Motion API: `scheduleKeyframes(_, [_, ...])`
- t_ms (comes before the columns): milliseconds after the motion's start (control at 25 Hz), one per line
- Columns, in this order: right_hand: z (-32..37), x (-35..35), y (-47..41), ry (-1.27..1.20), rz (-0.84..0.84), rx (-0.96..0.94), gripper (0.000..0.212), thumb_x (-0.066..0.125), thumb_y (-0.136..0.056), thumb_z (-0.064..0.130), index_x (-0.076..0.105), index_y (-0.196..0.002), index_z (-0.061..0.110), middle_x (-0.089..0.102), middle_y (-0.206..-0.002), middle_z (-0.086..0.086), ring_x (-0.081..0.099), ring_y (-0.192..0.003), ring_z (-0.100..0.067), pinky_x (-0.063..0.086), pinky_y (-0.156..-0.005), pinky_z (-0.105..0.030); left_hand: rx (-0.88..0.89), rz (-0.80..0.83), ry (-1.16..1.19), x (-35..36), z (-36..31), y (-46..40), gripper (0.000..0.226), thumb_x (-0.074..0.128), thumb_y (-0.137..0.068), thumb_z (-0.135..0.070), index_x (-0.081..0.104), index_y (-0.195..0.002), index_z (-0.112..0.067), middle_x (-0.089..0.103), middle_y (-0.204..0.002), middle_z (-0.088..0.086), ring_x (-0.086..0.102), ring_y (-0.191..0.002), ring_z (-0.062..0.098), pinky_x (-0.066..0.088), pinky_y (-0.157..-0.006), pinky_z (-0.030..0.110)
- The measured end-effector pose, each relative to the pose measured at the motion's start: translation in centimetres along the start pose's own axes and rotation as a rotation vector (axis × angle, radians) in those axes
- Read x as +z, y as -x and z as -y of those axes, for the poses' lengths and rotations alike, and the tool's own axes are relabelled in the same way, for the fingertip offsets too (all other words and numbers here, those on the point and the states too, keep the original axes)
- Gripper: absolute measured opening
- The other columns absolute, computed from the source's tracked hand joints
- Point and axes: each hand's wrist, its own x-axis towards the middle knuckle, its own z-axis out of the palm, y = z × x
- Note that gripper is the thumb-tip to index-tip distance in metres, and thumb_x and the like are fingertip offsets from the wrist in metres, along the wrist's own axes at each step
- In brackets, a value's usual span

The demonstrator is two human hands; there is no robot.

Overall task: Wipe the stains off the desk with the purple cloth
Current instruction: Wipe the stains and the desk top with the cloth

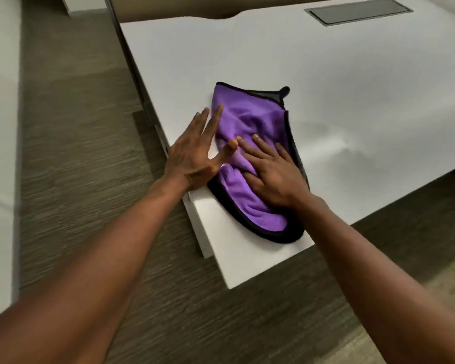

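Note:
The purple cloth (250, 119), edged in black, lies crumpled on the near left corner of the white desk (326, 88). My right hand (271, 172) lies flat on the cloth's middle, fingers spread and pointing up-left. My left hand (195, 151) rests with spread fingers on the desk at the cloth's left edge, its thumb touching the fabric. Neither hand grips the cloth. A faint greyish smudge (323, 127) shows on the desk to the right of the cloth. No sharp stains stand out in this slightly blurred view.
A grey cable hatch (357, 10) is set into the desk at the far right. The desk's left edge (147, 101) and near edge drop to brown carpet (71, 153). A white surface (0, 127) runs along the far left.

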Motion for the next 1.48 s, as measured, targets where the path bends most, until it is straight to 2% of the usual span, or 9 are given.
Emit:
scheduleKeyframes(160, [-1.5, 0.7, 8.7, 0.008, -0.146, 0.276, 0.067, 0.016, -0.095, 0.062, 0.019, -0.159, 0.043, 0.016, -0.168, 0.016, 0.012, -0.158, -0.019, 0.011, -0.127, -0.051, -0.054, 0.031, -0.044, -0.1, -0.6, 0.0, 0.086, 0.012, -0.085, -0.083, 0.002, -0.160, -0.043, 0.018, -0.170, -0.004, 0.010, -0.158, 0.015, 0.021, -0.126, 0.043])
scheduleKeyframes(440, [11.6, 6.2, 16.1, -0.058, -0.232, 0.199, 0.068, 0.041, -0.091, 0.050, 0.033, -0.157, 0.039, 0.023, -0.168, 0.011, 0.013, -0.158, -0.025, 0.012, -0.125, -0.057, -0.044, 0.027, -0.023, 0.2, 0.1, 0.1, 0.082, 0.014, -0.090, -0.081, 0.002, -0.161, -0.042, 0.020, -0.170, 0.001, 0.014, -0.157, 0.020, 0.020, -0.125, 0.048])
scheduleKeyframes(560, [13.9, 6.8, 15.1, 0.064, -0.205, 0.253, 0.076, 0.050, -0.087, 0.050, 0.029, -0.159, 0.038, 0.024, -0.169, 0.006, 0.016, -0.157, -0.030, 0.016, -0.123, -0.059, -0.032, 0.005, 0.005, 0.2, 0.2, 0.0, 0.087, 0.011, -0.087, -0.081, 0.003, -0.161, -0.038, 0.023, -0.169, 0.002, 0.019, -0.156, 0.022, 0.022, -0.123, 0.050])
scheduleKeyframes(760, [14.7, 5.9, 9.3, 0.146, -0.100, 0.290, 0.082, 0.051, -0.095, 0.040, 0.006, -0.163, 0.033, 0.009, -0.172, 0.002, 0.004, -0.158, -0.035, 0.010, -0.123, -0.064, -0.018, -0.002, 0.011, 0.2, 0.3, -0.1, 0.078, 0.018, -0.094, -0.073, 0.005, -0.162, -0.036, 0.028, -0.167, 0.005, 0.022, -0.155, 0.025, 0.026, -0.121, 0.051])
scheduleKeyframes(920, [14.9, 5.8, 6.2, 0.180, -0.066, 0.291, 0.076, 0.046, -0.100, 0.033, 0.005, -0.163, 0.025, 0.001, -0.173, -0.004, -0.006, -0.157, -0.038, 0.005, -0.121, -0.070, -0.065, -0.033, 0.035, -0.1, 0.0, -0.5, 0.069, 0.020, -0.102, -0.064, 0.006, -0.163, -0.033, 0.032, -0.165, 0.004, 0.021, -0.155, 0.025, 0.026, -0.119, 0.051])
scheduleKeyframes(1040, [14.5, 6.0, 7.1, 0.150, -0.099, 0.249, 0.076, 0.046, -0.101, 0.034, 0.005, -0.164, 0.022, 0.001, -0.173, -0.004, -0.007, -0.158, -0.034, 0.005, -0.124, -0.065, -0.053, 0.008, -0.030, 0.0, 0.2, -0.6, 0.074, 0.013, -0.097, -0.072, 0.004, -0.162, -0.038, 0.030, -0.166, 0.000, 0.017, -0.157, 0.023, 0.026, -0.120, 0.054])
scheduleKeyframes(1160, [14.1, 6.6, 12.1, 0.106, -0.136, 0.201, 0.083, 0.051, -0.099, 0.039, 0.002, -0.164, 0.025, -0.002, -0.173, -0.001, -0.011, -0.158, -0.029, 0.004, -0.126, -0.057, -0.039, 0.054, -0.061, 0.1, 0.4, -0.5, 0.078, 0.009, -0.092, -0.079, 0.003, -0.161, -0.042, 0.027, -0.168, -0.001, 0.015, -0.157, 0.022, 0.024, -0.122, 0.053])
scheduleKeyframes(1320, [14.4, 7.4, 14.6, 0.117, -0.168, 0.229, 0.089, 0.060, -0.093, 0.032, 0.008, -0.164, 0.022, 0.003, -0.172, -0.002, -0.003, -0.159, -0.029, 0.009, -0.126, -0.059, -0.064, 0.034, -0.047, 0.2, 0.4, -0.5, 0.076, 0.010, -0.093, -0.078, 0.003, -0.160, -0.043, 0.025, -0.168, -0.002, 0.016, -0.157, 0.020, 0.022, -0.122, 0.049])
scheduleKeyframes(1480, [15.2, 6.2, 8.4, 0.086, -0.079, 0.268, 0.081, 0.042, -0.099, 0.024, -0.008, -0.162, 0.011, -0.011, -0.171, -0.015, -0.015, -0.157, -0.034, -0.004, -0.127, -0.054, -0.069, 0.004, -0.008, 0.1, 0.3, -0.7, 0.072, 0.012, -0.097, -0.072, 0.007, -0.161, -0.040, 0.031, -0.166, 0.001, 0.024, -0.154, 0.023, 0.026, -0.121, 0.050])
